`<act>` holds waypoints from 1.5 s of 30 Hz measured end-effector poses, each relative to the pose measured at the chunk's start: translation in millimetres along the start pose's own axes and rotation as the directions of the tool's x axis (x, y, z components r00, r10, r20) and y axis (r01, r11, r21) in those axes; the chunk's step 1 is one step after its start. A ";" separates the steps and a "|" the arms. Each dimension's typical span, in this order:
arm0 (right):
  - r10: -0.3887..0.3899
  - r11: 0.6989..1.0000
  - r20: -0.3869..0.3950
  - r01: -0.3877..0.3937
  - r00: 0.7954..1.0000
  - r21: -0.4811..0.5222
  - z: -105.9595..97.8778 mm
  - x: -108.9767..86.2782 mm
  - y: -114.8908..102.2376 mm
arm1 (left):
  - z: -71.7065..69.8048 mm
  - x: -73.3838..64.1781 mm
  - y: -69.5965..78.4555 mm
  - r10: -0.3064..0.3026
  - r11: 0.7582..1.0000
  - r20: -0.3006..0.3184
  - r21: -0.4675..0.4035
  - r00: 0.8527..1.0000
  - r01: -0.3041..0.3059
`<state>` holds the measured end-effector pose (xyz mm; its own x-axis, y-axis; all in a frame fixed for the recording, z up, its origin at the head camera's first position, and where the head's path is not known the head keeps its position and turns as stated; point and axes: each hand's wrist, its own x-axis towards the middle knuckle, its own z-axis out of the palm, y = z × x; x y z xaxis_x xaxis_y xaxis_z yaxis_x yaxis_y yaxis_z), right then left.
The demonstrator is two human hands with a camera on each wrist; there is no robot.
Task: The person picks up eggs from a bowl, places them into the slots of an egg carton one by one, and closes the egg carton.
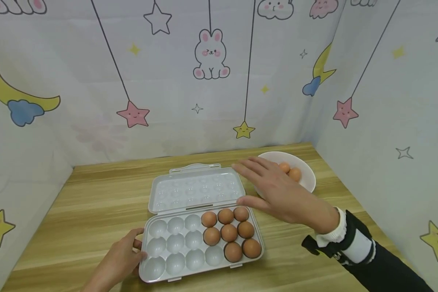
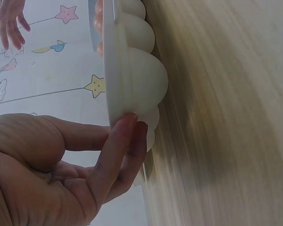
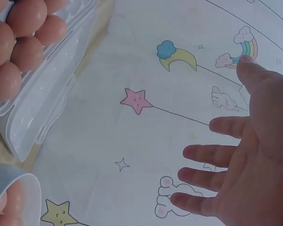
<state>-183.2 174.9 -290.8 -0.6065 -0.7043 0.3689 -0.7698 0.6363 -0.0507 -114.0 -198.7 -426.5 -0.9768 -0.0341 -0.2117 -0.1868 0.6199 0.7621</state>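
A white plastic egg tray [image 1: 184, 273] lies with its lid [image 1: 197, 190] folded back on the table. Brown eggs [image 1: 229, 232] fill several cups at its right end, while the cups on the left hold none. At the tray's left end my left hand [image 1: 118, 257] pinches the rim, thumb on one side and fingertips [image 2: 127, 120] under the other. Raised over the gap between tray and bowl, my right hand [image 1: 277, 190] has its fingers spread and holds nothing. It partly covers the white bowl [image 1: 308, 174], where a few eggs [image 1: 295, 174] show.
The wood-grain table [image 1: 95, 202] meets a white cartoon-printed cloth [image 1: 168, 81] at the back, with more cloth along both sides. The bowl stands near the table's back right corner. A black strap band [image 1: 357, 245] circles my right wrist.
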 end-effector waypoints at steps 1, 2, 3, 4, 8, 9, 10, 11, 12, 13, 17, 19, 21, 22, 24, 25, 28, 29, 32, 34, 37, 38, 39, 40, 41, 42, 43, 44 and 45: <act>0.016 1.000 0.003 -0.016 1.000 0.004 -1.8 -0.7 2.1 | 0.2 0.1 -0.3 0.001 1.000 -0.001 0.001 1.000 -0.001; 0.024 1.000 0.003 -0.024 1.000 0.003 -3.2 -0.9 4.4 | 0.3 0.3 -0.5 0.002 1.000 -0.001 0.003 1.000 -0.002; 0.033 0.999 0.001 -0.033 0.999 -0.004 -4.4 -1.5 6.7 | 0.3 0.5 -0.7 0.002 1.000 -0.002 0.005 1.000 -0.002; 0.039 0.999 -0.002 -0.039 0.999 -0.008 -5.4 -2.0 9.1 | 0.3 0.7 -0.8 0.002 1.000 -0.002 0.005 1.000 -0.002; 0.034 0.999 -0.016 -0.034 0.999 -0.015 -6.0 -2.3 20.5 | -0.5 1.0 -1.1 -0.001 1.000 0.005 0.013 1.000 0.001; 0.035 0.999 -0.016 -0.035 0.999 -0.013 -5.8 -2.7 23.6 | -0.7 0.9 -1.3 -0.002 1.000 0.006 0.015 1.000 0.002; 0.036 0.999 -0.015 -0.036 0.999 -0.009 -5.3 -2.8 26.9 | -1.0 0.8 -1.6 -0.004 1.000 0.009 0.018 1.000 0.004; 0.041 0.999 -0.012 -0.041 0.999 -0.006 -4.8 -3.1 30.2 | -1.1 0.6 -1.9 -0.007 1.000 0.010 0.014 1.000 0.007; 0.052 0.999 -0.006 -0.052 0.999 -0.003 -4.3 -3.6 33.1 | -1.2 0.4 -2.3 -0.009 1.000 0.011 0.011 1.000 0.009; 0.064 0.998 0.001 -0.064 0.998 0.000 -3.8 -4.2 36.1 | -1.3 0.2 -2.6 -0.010 1.000 0.012 0.008 1.000 0.010; 0.129 0.992 0.049 -0.129 0.990 0.004 0.0 -7.1 48.8 | -1.0 -0.7 -3.6 -0.013 1.000 0.011 -0.009 1.000 0.013; 0.160 0.987 0.075 -0.160 0.984 0.005 3.2 -8.3 55.3 | -0.9 -0.9 -3.8 -0.010 1.000 0.010 -0.008 1.000 0.010; 0.183 0.983 0.098 -0.185 0.978 0.008 7.4 -9.4 61.8 | -0.8 -1.2 -4.1 -0.006 1.000 0.005 -0.011 1.000 0.006; 0.192 0.981 0.109 -0.195 0.975 0.011 9.8 -9.8 65.4 | -0.8 -1.3 -4.2 -0.003 1.000 0.002 -0.011 1.000 0.003; 0.210 0.976 0.129 -0.215 0.969 0.022 14.9 -10.4 71.6 | -0.7 -1.3 -4.4 0.001 1.000 -0.002 -0.011 1.000 -0.001; 0.222 0.973 0.143 -0.229 0.965 0.031 17.7 -10.6 74.9 | -0.7 -1.3 -4.5 0.002 1.000 -0.004 -0.010 1.000 -0.002; 0.267 0.958 0.180 -0.280 0.947 0.052 27.2 -10.6 85.3 | -0.5 -0.5 -4.3 0.001 1.000 0.000 -0.004 1.000 -0.001; 0.283 0.952 0.195 -0.300 0.939 0.061 30.7 -10.3 88.8 | -0.3 -0.2 -4.2 0.000 1.000 0.001 -0.002 1.000 0.000; 0.328 0.932 0.227 -0.354 0.917 0.083 41.5 -10.1 100.5 | 0.2 0.5 -3.5 -0.002 1.000 0.007 -0.002 1.000 0.003; 0.346 0.922 0.236 -0.376 0.908 0.093 48.5 -10.3 108.1 | 0.7 0.6 -3.1 -0.005 1.000 0.007 -0.011 1.000 0.005; 0.352 0.916 0.245 -0.386 0.903 0.106 58.3 -11.1 118.0 | 1.4 0.5 -2.8 -0.006 1.000 0.006 -0.019 1.000 0.006; 0.352 0.916 0.246 -0.386 0.903 0.106 61.5 -11.3 120.7 | 1.6 0.4 -2.8 -0.006 1.000 0.004 -0.020 1.000 0.006; 0.347 0.918 0.243 -0.381 0.906 0.110 64.8 -11.3 123.4 | 1.8 0.3 -2.8 -0.005 1.000 0.002 -0.022 1.000 0.005; 0.340 0.921 0.241 -0.374 0.909 0.111 68.2 -11.2 125.8 | 2.0 0.3 -2.7 -0.004 1.000 0.000 -0.023 1.000 0.004; 0.333 0.924 0.241 -0.366 0.912 0.110 71.4 -10.9 127.7 | 2.1 0.3 -2.6 -0.003 1.000 0.000 -0.022 1.000 0.003; 0.326 0.927 0.237 -0.359 0.915 0.108 74.5 -10.4 129.2 | 2.2 0.4 -2.5 -0.002 1.000 0.001 -0.020 1.000 0.002; 0.321 0.931 0.232 -0.351 0.918 0.101 77.7 -9.9 130.7 | 2.2 0.3 -2.4 -0.002 1.000 0.000 -0.020 1.000 0.002; 0.322 0.934 0.229 -0.348 0.919 0.084 80.8 -9.6 131.9 | 2.2 0.3 -2.4 -0.003 1.000 0.000 -0.019 1.000 0.003; 0.325 0.935 0.227 -0.348 0.918 0.070 83.6 -9.1 132.5 | 2.2 0.4 -2.3 -0.003 1.000 0.002 -0.018 1.000 0.003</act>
<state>-296.3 239.3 -378.5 -0.8520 -0.5115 0.1115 -0.5226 0.8178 -0.2411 -113.7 -198.4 -429.6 -0.9760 -0.0342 -0.2152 -0.1914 0.6059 0.7721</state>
